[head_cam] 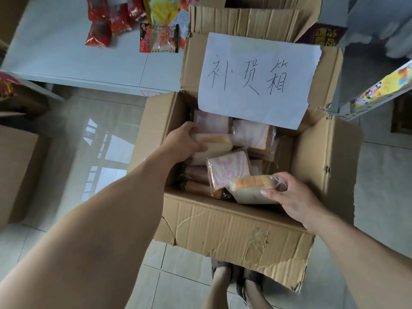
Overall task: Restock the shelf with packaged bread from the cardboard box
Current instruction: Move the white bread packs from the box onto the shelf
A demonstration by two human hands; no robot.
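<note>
From the head camera, looking down, an open cardboard box sits on a tiled floor, and everything else is placed relative to it. Inside the box lie clear-wrapped packs of sliced bread, several with pink-swirled faces turned upward. The left hand reaches into the box's far-left part, fingers and thumb curled around one end of a pale bread pack; that pack's long axis runs left to right across the box, its golden crust facing up and away from the person. The right hand is over the box's near-right corner, thumb and fingers pinching the right end of a second bread pack; this one also lies with its long axis roughly left to right, crust toward the far side, pale cut face toward the person, resting just above the near wall of the box. A white paper sign with handwritten characters is stuck to the box's far flap. Beyond the box to the far left, a white shelf surface carries red and yellow snack bags. Below the near flap, the person's feet show.
</note>
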